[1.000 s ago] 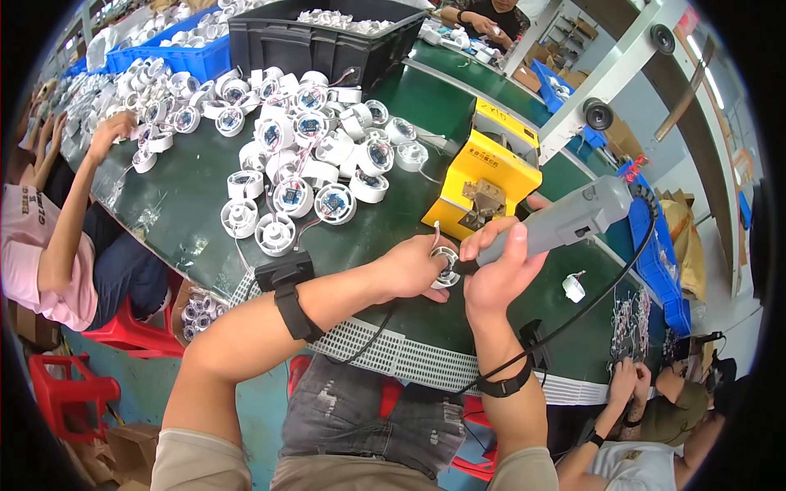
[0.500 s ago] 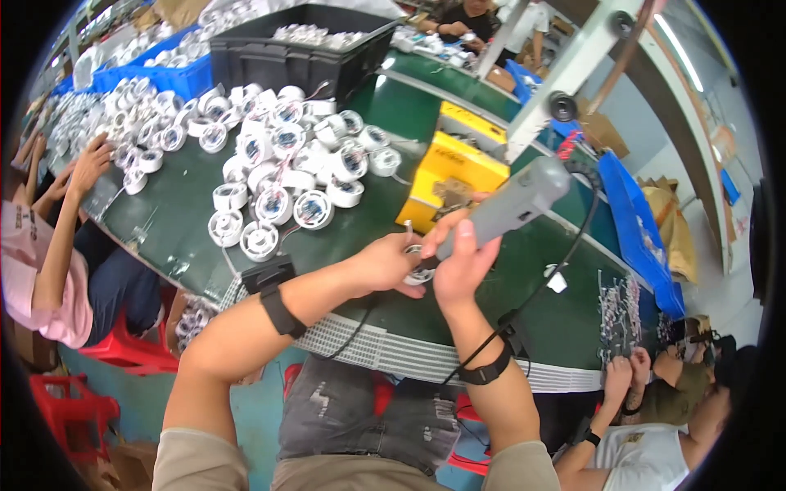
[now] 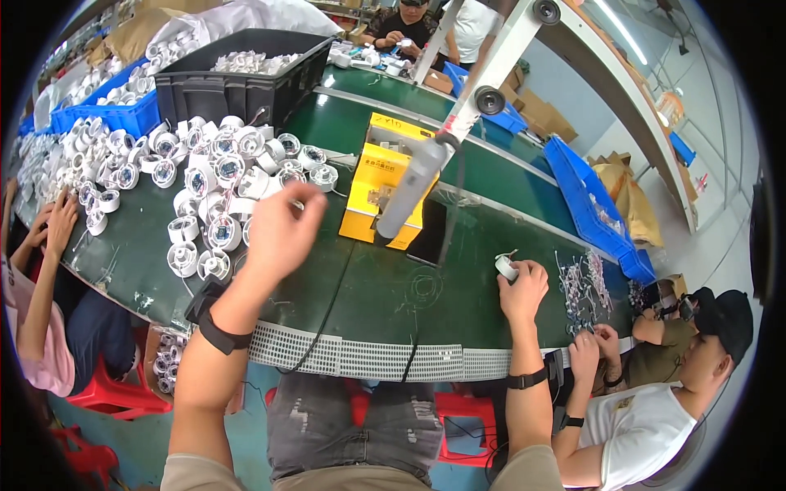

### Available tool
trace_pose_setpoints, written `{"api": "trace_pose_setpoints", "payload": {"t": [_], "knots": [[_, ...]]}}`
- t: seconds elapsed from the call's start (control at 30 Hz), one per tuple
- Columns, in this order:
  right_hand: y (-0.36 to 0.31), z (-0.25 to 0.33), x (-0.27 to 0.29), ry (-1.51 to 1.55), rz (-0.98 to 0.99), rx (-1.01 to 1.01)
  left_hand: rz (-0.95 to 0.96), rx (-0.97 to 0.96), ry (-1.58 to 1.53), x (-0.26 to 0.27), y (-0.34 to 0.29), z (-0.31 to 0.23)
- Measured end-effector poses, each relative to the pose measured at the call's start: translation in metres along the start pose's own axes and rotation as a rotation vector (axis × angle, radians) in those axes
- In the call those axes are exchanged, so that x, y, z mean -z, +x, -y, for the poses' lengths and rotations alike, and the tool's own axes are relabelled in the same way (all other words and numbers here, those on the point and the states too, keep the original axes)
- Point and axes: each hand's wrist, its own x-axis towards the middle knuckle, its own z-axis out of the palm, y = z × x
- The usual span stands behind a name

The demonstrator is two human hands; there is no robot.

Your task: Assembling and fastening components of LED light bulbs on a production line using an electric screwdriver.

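Small white round part [image 3: 507, 268] – in right hand [image 3: 524, 288], pinched at fingertips, touching green belt [image 3: 393, 286] well to the right of yellow box [image 3: 388, 192]. Looks like 1 finished unit being set down on the output side; judgement only, can't see inside the part.

Left hand [image 3: 280, 231] – raised over belt, left of yellow box, fingers loosely curled w/ thumb and forefinger near together; holding nothing I can make out. It hangs just beside the near edge of the pile of white round housings [image 3: 213, 184], so prob. next unit not yet picked.

Grey power screwdriver [image 3: 412, 186] – hangs free in front of yellow box, tip down, no hand on it. So the fastening step isn't under way now.

Progress est.: big pile left of yellow box untouched = most of the work left. Few parts on right side of it.

Further out: black crate [image 3: 237, 78] behind the pile, w/ white parts inside; blue bin [image 3: 98, 110] beyond that; blue trays [image 3: 585, 192] right of yellow box. Other workers seated at both sides of belt, busy w/ own pieces.
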Motion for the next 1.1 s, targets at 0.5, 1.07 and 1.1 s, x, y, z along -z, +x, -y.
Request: {"api": "trace_pose_setpoints", "payload": {"t": [0.5, 1.07, 1.1], "knots": [[-0.015, 0.175, 0.069, 1.158, 0.171, 0.536, 0.985, 0.367, -0.919, -0.036, -0.038, -0.010], [-0.007, 0.153, 0.028, 1.790, 0.963, -0.162, 0.843, 0.287, -0.661, -0.034, -0.030, -0.005], [-0.009, 0.156, 0.031, 1.918, 0.928, -0.188, 0.846, 0.290, -0.658, -0.035, -0.030, -0.005]]}}
